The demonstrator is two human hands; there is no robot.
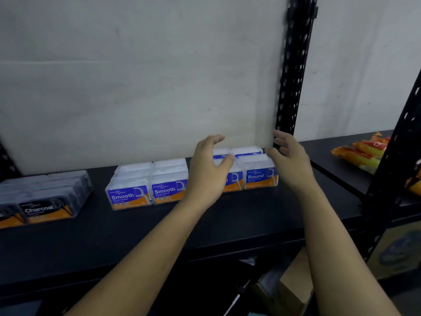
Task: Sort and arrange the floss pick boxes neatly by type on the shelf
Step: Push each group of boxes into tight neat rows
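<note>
Nearly done, I'd say: Charcoal boxes [45,197], Smooth boxes [148,185], Round boxes [260,176] grouped (left hand [207,172], right hand [291,165] flank Round, fingers apart).

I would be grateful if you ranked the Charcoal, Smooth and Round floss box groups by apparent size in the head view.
1. Charcoal group, cropped at the left edge.
2. Smooth group.
Round group: looks close to Smooth, but the left hand and right hand cover part of it, so unranked.
</note>
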